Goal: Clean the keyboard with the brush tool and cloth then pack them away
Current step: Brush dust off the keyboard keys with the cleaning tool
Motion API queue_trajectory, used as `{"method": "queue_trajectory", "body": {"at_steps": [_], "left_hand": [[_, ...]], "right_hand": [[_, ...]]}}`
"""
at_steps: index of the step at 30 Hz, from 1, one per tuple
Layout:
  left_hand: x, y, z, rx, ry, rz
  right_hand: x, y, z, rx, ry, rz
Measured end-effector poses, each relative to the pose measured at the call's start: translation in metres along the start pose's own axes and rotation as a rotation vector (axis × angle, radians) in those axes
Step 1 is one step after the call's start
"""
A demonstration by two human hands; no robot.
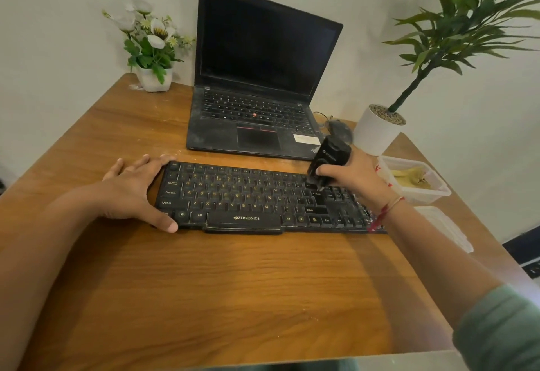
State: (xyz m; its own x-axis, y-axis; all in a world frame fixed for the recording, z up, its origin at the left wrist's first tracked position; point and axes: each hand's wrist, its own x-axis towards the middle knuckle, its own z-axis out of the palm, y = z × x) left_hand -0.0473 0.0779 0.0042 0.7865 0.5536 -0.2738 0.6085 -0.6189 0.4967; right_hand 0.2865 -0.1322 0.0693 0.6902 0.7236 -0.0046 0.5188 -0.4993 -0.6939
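The left hand [133,192] lies palm down on the tabletop [233,283] against the left end of the keyboard [251,198]. Its fingers [152,163] are straight and spread, and the thumb runs along the near corner. The bare left forearm comes in from the lower left. The right hand [350,177] is curled round a black brush tool [330,157], whose lower end is on the keys. A red thread circles the right wrist, and a green sleeve covers the arm near the elbow.
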Motion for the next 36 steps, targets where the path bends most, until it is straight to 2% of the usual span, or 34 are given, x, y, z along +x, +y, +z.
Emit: {"method": "queue_trajectory", "body": {"at_steps": [1,3,5,7,9,10,14,17,20,24,26,30,32,34,36], "left_hand": [[-0.001,0.001,0.0,-0.003,0.0,-0.002],[-0.002,0.001,0.0,-0.009,0.005,-0.008],[-0.002,0.003,0.0,-0.006,0.009,0.002],[-0.003,0.004,0.0,-0.008,0.015,0.011],[-0.004,0.005,-0.001,-0.008,0.014,0.013],[-0.004,0.006,-0.001,-0.008,0.011,0.012],[-0.003,0.004,0.0,-0.018,0.0,0.016],[-0.002,0.003,-0.001,-0.01,-0.002,0.014],[-0.002,0.005,-0.001,-0.006,-0.008,0.007],[-0.001,0.004,0.0,-0.005,-0.003,0.014],[-0.001,0.002,0.0,-0.004,0.0,0.018],[-0.003,0.004,-0.001,-0.001,-0.002,0.01],[-0.003,0.004,-0.001,0.001,-0.001,0.016],[-0.002,0.004,-0.001,0.012,-0.009,0.019],[-0.002,0.004,-0.001,0.027,-0.029,0.006]], "right_hand": [[0.001,0.003,-0.005,-0.061,0.047,-0.005],[0.002,0.007,-0.016,-0.342,0.185,-0.049],[-0.001,0.007,-0.014,-0.433,0.218,-0.093],[-0.006,0.003,-0.002,-0.327,0.157,-0.126],[-0.011,-0.003,0.002,-0.038,0.088,-0.05],[-0.011,-0.001,-0.001,0.014,0.082,-0.042],[-0.005,0.005,-0.008,-0.347,0.283,-0.114],[-0.005,-0.004,0.007,-0.325,0.18,-0.14],[-0.005,-0.005,0.001,-0.173,0.135,-0.033],[-0.008,0.009,-0.015,-0.495,0.307,-0.079],[-0.015,0.004,-0.005,-0.417,0.229,-0.13],[-0.029,-0.003,0.004,0.149,-0.033,-0.014],[-0.026,0.008,-0.007,0.1,0.044,-0.016],[-0.021,0.018,-0.018,-0.125,0.195,-0.018],[-0.024,0.02,-0.019,-0.199,0.236,-0.04]]}}
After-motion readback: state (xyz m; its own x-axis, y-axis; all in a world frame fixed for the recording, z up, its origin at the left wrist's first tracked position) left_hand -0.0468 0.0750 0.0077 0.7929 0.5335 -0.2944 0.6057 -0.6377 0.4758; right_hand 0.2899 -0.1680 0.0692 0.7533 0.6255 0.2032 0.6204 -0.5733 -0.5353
